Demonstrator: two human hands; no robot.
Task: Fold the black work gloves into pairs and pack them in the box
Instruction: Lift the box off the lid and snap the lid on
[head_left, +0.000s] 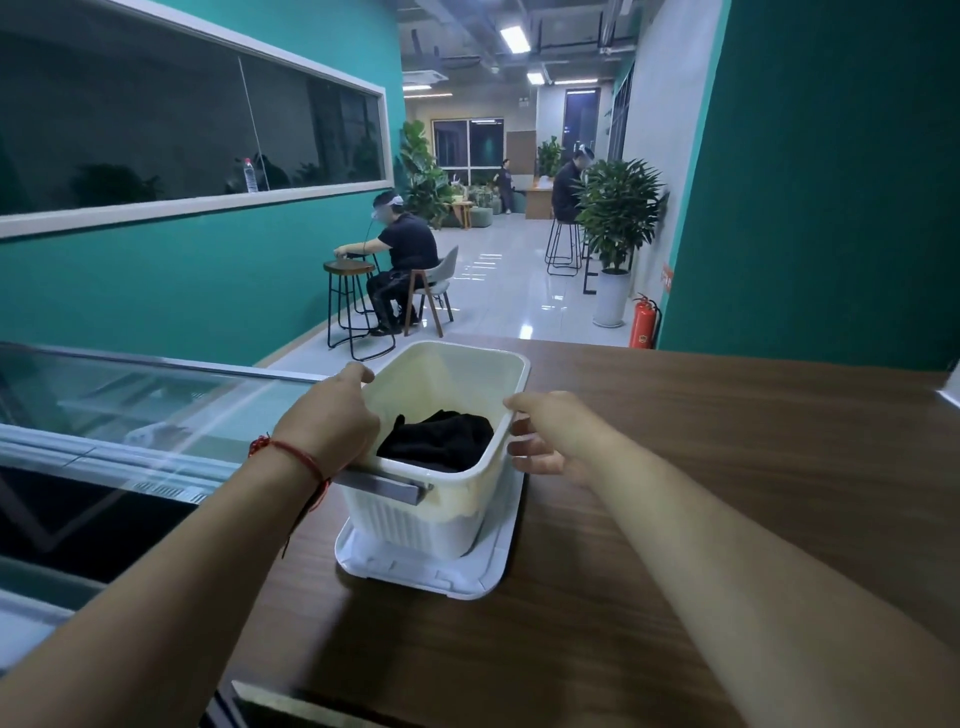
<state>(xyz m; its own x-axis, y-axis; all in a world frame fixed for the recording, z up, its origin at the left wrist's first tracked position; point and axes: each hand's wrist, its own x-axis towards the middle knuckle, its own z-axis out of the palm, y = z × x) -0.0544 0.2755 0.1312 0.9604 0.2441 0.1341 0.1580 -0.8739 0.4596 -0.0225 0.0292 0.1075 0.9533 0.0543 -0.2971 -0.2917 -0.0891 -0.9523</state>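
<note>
— How many things?
— One white box (467, 353) on one lid (421, 577); one heap of black gloves (439, 439) inside, pairs uncountable.
— Hands?
— Two: left hand (332, 415) grips its left rim, right hand (550, 436) its right rim, fingers curled. The box sits near the left edge of the table (727, 441); wood extends right.

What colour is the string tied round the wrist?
Red. The string circles the left wrist, clearest in the head view.

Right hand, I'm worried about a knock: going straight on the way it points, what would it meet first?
The right wall of the white plastic box: the right hand is at its rim, thumb above, fingers curled beside the wall, seemingly touching.
</note>
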